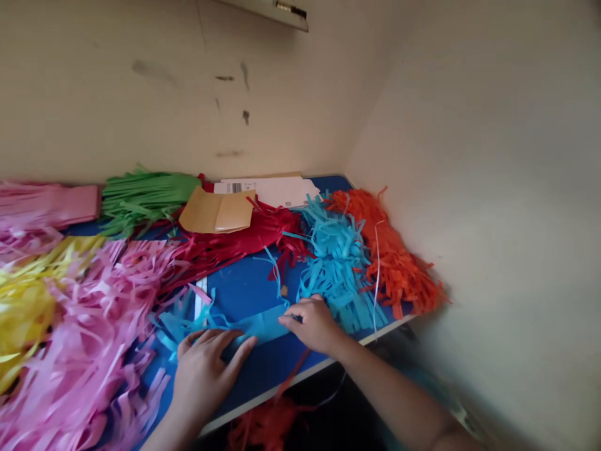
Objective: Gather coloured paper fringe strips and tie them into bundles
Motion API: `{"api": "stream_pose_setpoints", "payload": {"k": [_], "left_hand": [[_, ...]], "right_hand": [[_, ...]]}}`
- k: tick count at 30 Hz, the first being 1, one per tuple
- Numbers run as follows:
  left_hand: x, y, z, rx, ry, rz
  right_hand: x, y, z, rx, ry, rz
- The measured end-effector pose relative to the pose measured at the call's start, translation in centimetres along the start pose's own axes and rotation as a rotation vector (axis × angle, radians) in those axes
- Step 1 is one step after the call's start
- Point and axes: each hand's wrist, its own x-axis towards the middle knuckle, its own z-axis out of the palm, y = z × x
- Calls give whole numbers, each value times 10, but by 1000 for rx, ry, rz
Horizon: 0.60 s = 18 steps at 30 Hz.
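A flat band of light-blue tissue paper (267,324) with fringed ends lies on the blue tabletop (235,282) in front of me. My left hand (209,360) rests over the left part of the band, fingers stretched out and thumb apart. At the right end, my right hand (310,322) has its thumb and bent fingers closed on the paper's edge. Loose blue fringe strips (181,322) spread beyond my left fingertips. Just past my right hand lies a pile of light-blue fringed paper (335,263).
Orange fringe (399,263) lies along the right wall. Red fringe (225,241), a tan folded card (218,210) and a white packet (277,190) lie behind. Green (150,194), pink (101,319) and yellow fringe (23,310) cover the left. More orange fringe (265,423) hangs below the table edge.
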Motion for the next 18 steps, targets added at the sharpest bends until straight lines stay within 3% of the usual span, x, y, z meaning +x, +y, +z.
{"api": "stream_pose_setpoints", "payload": {"k": [4,9,18], "left_hand": [[8,7,-1,145,-70,-93],[7,0,-3,165,-200,-104],[16,11,-3,300,-195,-110]], "right_hand": [[8,-7,6,-102,-1,92],[12,-6,8,-127,1,32],[7,-4,18,-199,72,-20]]}}
